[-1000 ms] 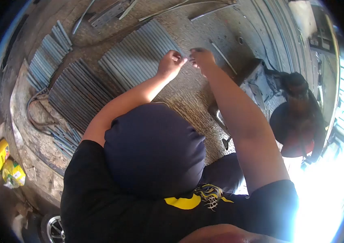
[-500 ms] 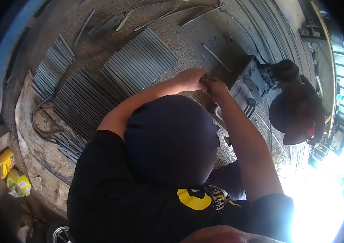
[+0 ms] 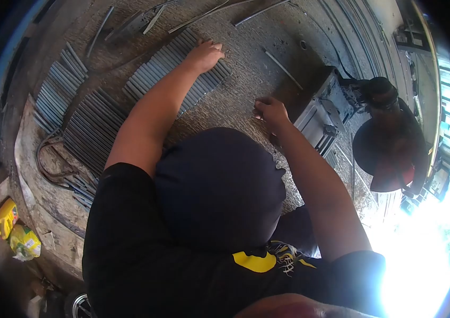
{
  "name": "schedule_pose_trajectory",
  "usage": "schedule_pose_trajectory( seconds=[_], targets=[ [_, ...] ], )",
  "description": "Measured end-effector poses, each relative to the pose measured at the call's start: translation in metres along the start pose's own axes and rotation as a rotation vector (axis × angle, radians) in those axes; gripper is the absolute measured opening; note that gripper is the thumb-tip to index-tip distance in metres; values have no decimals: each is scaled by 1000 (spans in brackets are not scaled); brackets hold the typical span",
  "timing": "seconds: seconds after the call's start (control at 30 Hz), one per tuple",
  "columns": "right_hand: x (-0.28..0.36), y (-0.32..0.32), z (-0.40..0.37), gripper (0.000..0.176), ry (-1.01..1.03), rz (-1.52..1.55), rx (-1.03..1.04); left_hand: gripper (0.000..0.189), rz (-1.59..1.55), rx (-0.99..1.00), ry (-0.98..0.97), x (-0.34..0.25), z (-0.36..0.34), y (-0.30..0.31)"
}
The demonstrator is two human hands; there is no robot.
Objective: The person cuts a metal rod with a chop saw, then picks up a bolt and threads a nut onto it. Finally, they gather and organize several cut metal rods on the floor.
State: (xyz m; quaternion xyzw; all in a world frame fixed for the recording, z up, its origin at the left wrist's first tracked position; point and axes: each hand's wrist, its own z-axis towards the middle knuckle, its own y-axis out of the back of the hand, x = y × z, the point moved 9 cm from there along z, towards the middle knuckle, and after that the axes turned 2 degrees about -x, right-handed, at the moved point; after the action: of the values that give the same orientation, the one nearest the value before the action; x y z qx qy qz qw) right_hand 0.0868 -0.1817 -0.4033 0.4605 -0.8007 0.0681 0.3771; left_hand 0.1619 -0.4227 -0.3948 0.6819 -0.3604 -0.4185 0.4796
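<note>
My left hand (image 3: 206,55) is at the upper right end of a row of cut grey metal rods (image 3: 172,71), fingers slightly apart and touching the rods. Nothing can be made out in its grasp. My right hand (image 3: 272,112) hovers above the floor, left of a metal vise (image 3: 318,124), with its fingers curled together; whatever they hold, if anything, is hidden. Darker rods (image 3: 95,127) lie side by side at the left, and another grey bundle (image 3: 58,90) is beyond them.
A cutting machine with a round dark guard (image 3: 384,153) stands at the right. One thin rod (image 3: 283,69) lies near the vise, and long bars (image 3: 360,42) run along the upper right. Yellow packages (image 3: 23,241) sit at the lower left. A dark cap (image 3: 219,185) fills the middle.
My hands were together near the vise and have parted. The left one has moved up and left onto the grey rods; the right one has stayed near its place, slightly lower.
</note>
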Motion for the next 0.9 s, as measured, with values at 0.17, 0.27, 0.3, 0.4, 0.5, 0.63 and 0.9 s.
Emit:
schedule_pose_trajectory(
  seconds=[0.17, 0.27, 0.3, 0.4, 0.5, 0.63, 0.9],
  targets=[
    [-9, 6, 3, 22, -15, -48, -26, 28, 2, 24, -15, 2, 3, -7],
    [-8, 6, 3, 22, -20, -67, -53, 20, 53, -115, -37, 1, 3, -3],
    [-6, 4, 0, 22, -23, -77, -49, 21, 68, -132, -61, 1, 4, -5],
    [-3, -3, 2, 22, -1, -92, -36, 24, 44, -234, -109, 2, 1, -3],
    [-2, -8, 8, 22, 20, -74, -32, 28, -126, -376, -179, 2, -7, 21],
    [-1, -11, 11, 24, 29, -72, -15, 33, -230, -589, -376, -6, -38, 69],
    [0, -17, 10, 25, 36, -94, -24, 35, -229, -266, -252, 14, -127, 26]
  ],
)
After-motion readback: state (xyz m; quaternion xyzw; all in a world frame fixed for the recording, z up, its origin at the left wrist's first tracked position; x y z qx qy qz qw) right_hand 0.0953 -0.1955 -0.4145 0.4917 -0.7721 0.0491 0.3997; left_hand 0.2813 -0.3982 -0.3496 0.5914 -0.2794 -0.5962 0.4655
